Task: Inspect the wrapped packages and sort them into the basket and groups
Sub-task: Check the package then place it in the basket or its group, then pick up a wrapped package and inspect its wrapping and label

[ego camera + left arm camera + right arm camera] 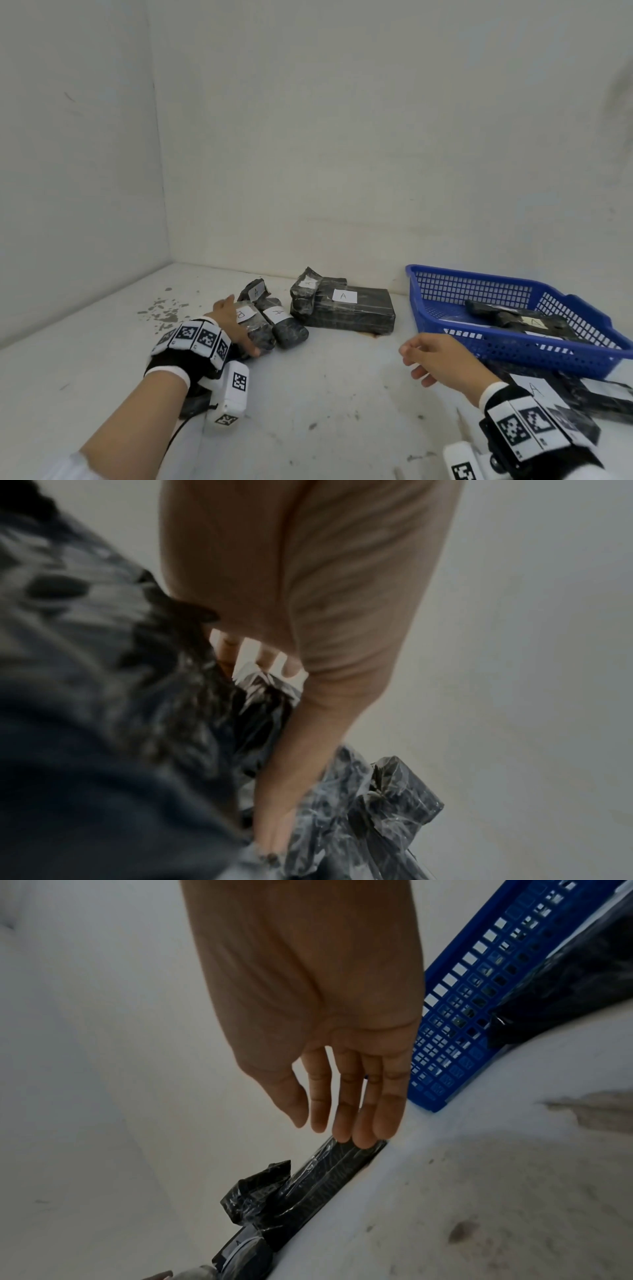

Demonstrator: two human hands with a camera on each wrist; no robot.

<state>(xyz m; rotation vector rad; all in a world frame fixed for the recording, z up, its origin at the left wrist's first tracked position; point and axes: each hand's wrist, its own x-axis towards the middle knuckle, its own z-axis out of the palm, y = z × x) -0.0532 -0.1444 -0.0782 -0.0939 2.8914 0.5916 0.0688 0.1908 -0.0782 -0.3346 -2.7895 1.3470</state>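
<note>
White tabletop (342, 394): left hand (231, 320) grips "B" package (251, 323) beside "A"-labelled packages (346, 306); right hand (442, 359) relaxed, empty, near blue basket (513, 351) with "A" package (529, 323) inside.

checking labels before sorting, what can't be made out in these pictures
- Label under the left hand: head view, partly covered, letter unsure.
- Packages in the blue basket: head view, labels too small.
- Packages behind the basket: cut off by the right edge.
- Left wrist view: blurred wrapping, no label.
</note>
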